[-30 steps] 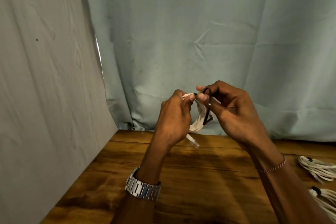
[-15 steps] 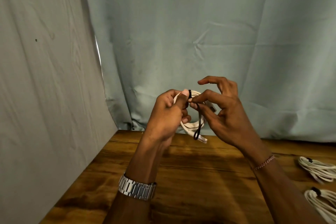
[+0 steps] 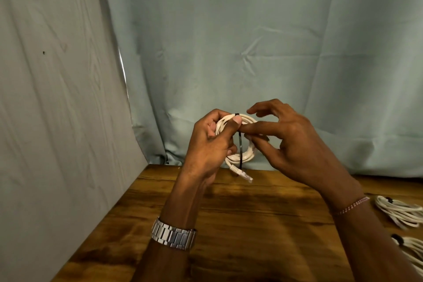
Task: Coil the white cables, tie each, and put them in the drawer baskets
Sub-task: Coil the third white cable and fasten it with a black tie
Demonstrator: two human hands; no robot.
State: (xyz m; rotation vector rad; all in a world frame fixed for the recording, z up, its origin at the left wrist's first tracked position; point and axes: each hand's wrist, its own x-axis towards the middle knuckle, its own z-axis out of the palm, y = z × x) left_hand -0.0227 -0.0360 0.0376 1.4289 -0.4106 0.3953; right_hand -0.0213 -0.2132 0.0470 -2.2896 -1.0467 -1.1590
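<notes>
Step in hand: tying the coiled white cable (image 3: pixel 246 155), judged from the black tie (image 3: pixel 241 151) already looped over the coil.
Cable location: held in the air above the far edge of the wooden table (image 3: pixel 251 224), in front of the curtain (image 3: pixel 251 41); its clear plug (image 3: pixel 246 177) hangs at 6 o'clock from the coil.
Left hand (image 3: pixel 210 144): closed around the coil's 9 o'clock side, thumb pressed on the turns at 12 o'clock, just beside the tie's crossing.
Right hand (image 3: pixel 290 144): fingers pinched narrowly at the coil's upper right, probably on the tie's end; the contact point is partly hidden, so this is a judgement. Remaining fingers are spread wide and hold nothing.
Tie axis: runs from 12 to 6 o'clock across the coil, the free tail reaching past the lower rim.
Key relation: the tie lies between the two grips, nearer the right fingertips; the coil lies at 9 o'clock from the right pinch.
Next move requirement: the left hand steadies the turns while the right draws the tie snug.
Other items: two tied cable bundles (image 3: pixel 400 212) lie at 4 o'clock on the table.
Drawer baskets: not in view.
</notes>
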